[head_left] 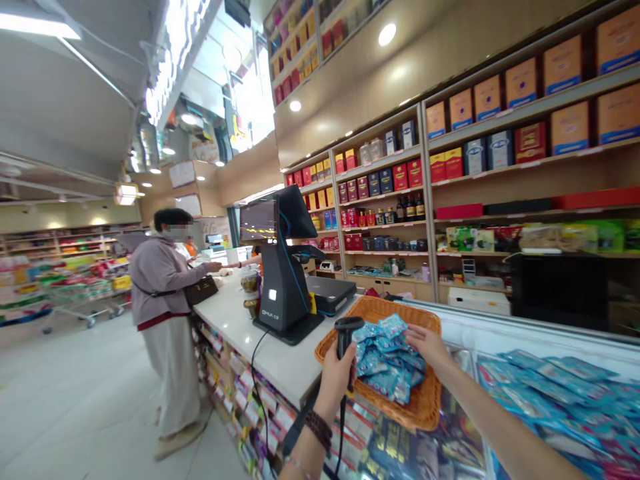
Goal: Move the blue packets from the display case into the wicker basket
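My left hand (339, 370) is wrapped round the handle of a black barcode scanner (349, 325), held upright at the left side of an orange-brown wicker basket (431, 400). Its cord hangs down below my wrist. A heap of small blue packets (383, 363) fills the middle of the basket. My right hand (427, 343) reaches over the basket's right side, fingers stretched toward the top packets and at their edge. Whether the fingertips touch a packet I cannot tell.
More blue packets (545, 380) lie at the right on the glass-topped counter. A checkout terminal (280, 280) and a dark flat device (330, 293) stand beyond the basket. A person (165, 280) is at the counter's far left. Shelves (385, 180) of boxes line the back wall.
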`<state>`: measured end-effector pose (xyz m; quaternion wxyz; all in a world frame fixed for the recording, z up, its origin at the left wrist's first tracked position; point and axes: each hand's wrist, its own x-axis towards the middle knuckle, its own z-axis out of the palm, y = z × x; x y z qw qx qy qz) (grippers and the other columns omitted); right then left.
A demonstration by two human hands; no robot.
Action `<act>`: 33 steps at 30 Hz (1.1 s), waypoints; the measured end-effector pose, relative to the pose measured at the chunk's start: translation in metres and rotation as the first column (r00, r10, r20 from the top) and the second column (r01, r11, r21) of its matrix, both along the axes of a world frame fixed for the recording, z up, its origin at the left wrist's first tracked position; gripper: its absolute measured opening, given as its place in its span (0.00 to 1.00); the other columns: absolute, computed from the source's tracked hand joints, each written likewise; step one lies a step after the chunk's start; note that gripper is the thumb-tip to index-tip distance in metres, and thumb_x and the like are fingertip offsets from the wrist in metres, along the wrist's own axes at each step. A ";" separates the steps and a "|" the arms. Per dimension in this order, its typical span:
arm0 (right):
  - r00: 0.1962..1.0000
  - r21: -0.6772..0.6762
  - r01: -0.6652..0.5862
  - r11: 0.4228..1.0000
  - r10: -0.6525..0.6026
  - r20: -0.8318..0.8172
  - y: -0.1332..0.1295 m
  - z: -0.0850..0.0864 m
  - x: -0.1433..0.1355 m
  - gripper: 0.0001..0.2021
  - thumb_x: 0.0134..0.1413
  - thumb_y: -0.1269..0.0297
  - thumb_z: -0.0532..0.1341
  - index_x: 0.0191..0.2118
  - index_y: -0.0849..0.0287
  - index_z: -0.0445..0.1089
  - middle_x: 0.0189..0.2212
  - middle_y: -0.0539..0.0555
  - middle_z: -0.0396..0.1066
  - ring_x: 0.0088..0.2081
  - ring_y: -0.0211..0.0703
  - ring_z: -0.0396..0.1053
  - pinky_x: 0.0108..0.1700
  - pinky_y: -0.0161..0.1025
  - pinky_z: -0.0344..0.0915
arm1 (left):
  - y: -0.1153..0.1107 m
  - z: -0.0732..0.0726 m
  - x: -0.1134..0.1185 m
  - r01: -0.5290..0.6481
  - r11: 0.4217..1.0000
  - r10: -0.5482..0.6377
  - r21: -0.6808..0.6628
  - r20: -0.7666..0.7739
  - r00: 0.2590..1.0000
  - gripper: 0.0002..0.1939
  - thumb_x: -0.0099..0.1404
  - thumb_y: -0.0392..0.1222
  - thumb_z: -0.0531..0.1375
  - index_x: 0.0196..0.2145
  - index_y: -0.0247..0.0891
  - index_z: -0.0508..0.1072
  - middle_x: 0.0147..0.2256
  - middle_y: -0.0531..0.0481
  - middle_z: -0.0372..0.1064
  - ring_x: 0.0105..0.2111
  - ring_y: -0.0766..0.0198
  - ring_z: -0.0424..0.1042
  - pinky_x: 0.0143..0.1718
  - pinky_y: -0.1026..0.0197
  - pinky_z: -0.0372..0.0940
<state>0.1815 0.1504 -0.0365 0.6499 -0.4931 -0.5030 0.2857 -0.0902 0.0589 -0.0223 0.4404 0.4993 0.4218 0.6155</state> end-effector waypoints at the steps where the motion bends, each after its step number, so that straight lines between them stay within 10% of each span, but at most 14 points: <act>1: 1.000 -0.011 -0.013 1.000 0.013 -0.002 0.005 0.000 -0.005 0.12 0.35 0.58 0.77 0.32 0.45 0.83 0.34 0.60 0.92 0.40 0.68 0.93 0.43 0.57 0.89 | -0.001 -0.001 -0.004 -0.021 1.000 0.021 0.005 0.016 1.000 0.46 0.52 0.90 0.82 0.31 0.48 0.68 0.21 0.62 0.65 0.16 0.69 0.61 0.18 0.64 0.55; 6: 0.992 0.055 0.078 0.995 -0.083 0.095 0.006 -0.021 0.017 0.20 0.46 0.54 0.73 0.47 0.47 0.89 0.47 0.60 0.94 0.46 0.63 0.93 0.57 0.60 0.89 | -0.010 0.000 -0.003 -0.032 0.999 0.030 0.038 0.050 0.998 0.47 0.51 0.91 0.82 0.32 0.48 0.69 0.20 0.61 0.66 0.16 0.68 0.62 0.18 0.64 0.56; 11: 0.933 0.081 0.268 0.960 -0.279 0.228 -0.038 -0.052 0.112 0.18 0.54 0.51 0.68 0.47 0.49 0.88 0.52 0.65 0.92 0.47 0.66 0.91 0.57 0.63 0.89 | -0.023 0.008 0.038 0.086 0.995 -0.089 0.059 0.048 0.995 0.46 0.52 0.91 0.81 0.32 0.47 0.71 0.21 0.60 0.66 0.17 0.68 0.62 0.19 0.63 0.56; 20: 0.491 0.120 0.674 0.729 -0.563 0.664 -0.176 -0.073 0.287 0.18 0.65 0.55 0.66 0.54 0.54 0.86 0.57 0.74 0.92 0.68 0.82 0.87 0.76 0.73 0.79 | -0.053 0.006 0.173 0.456 0.889 -0.458 0.043 0.129 0.880 0.44 0.55 0.87 0.82 0.33 0.45 0.72 0.23 0.58 0.68 0.17 0.70 0.61 0.20 0.64 0.56; 25: 0.342 0.064 0.752 0.656 -0.472 0.812 -0.221 -0.091 0.295 0.16 0.65 0.49 0.74 0.52 0.52 0.86 0.60 0.73 0.92 0.71 0.83 0.84 0.75 0.74 0.79 | -0.069 -0.011 0.229 0.608 0.794 -0.603 0.000 0.124 0.788 0.44 0.55 0.87 0.82 0.33 0.46 0.71 0.22 0.58 0.68 0.18 0.68 0.64 0.21 0.64 0.58; 33: 0.563 -0.057 0.689 0.722 -0.485 0.670 -0.218 -0.073 0.274 0.12 0.62 0.52 0.75 0.49 0.48 0.86 0.45 0.62 0.93 0.56 0.76 0.92 0.65 0.65 0.84 | -0.073 -0.054 0.259 0.634 0.767 -0.622 -0.098 0.131 0.772 0.48 0.48 0.92 0.81 0.33 0.46 0.71 0.21 0.60 0.66 0.16 0.71 0.60 0.20 0.63 0.53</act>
